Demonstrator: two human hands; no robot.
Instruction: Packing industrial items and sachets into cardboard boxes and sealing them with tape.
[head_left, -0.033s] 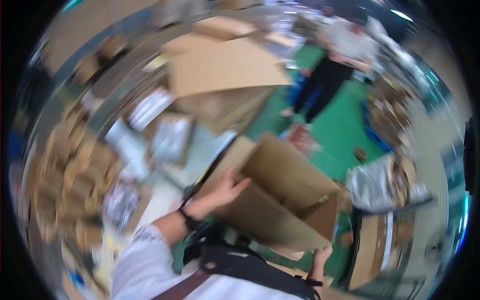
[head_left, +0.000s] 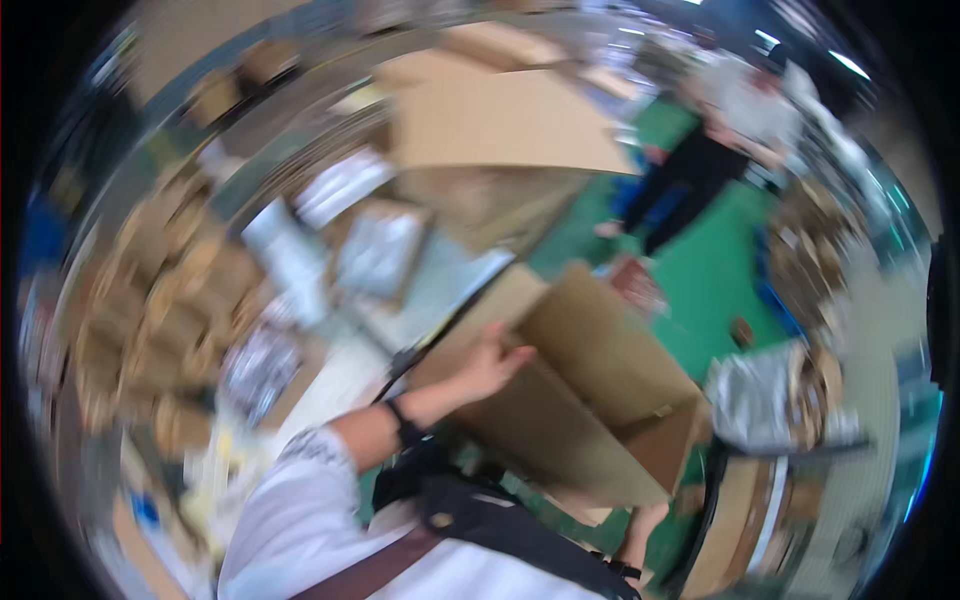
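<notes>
An open cardboard box (head_left: pixel 560 425) is tilted in front of me, its opening facing up; the part of the inside I can see holds nothing. My left hand (head_left: pixel 488 365) grips its left end at the upper edge, thumb stretched along the rim. The lower right corner is held by my right hand (head_left: pixel 648 520), whose fingers are partly hidden beneath the box. A dark band circles my left wrist, and another my right. The picture is blurred by motion.
A table (head_left: pixel 345 395) on my left carries clear-wrapped packages (head_left: pixel 380 255) and a pale roll (head_left: pixel 288 262). Many brown cartons (head_left: pixel 185 330) are stacked further left. Ahead stands a large carton (head_left: pixel 500 125). A person (head_left: pixel 690 170) stands beyond, on the green floor (head_left: pixel 710 265). Right: a grey plastic bag (head_left: pixel 755 395).
The surroundings, the box and both hands have shifted rightward in the picture as my view turned. Both hands keep their hold on the box.
</notes>
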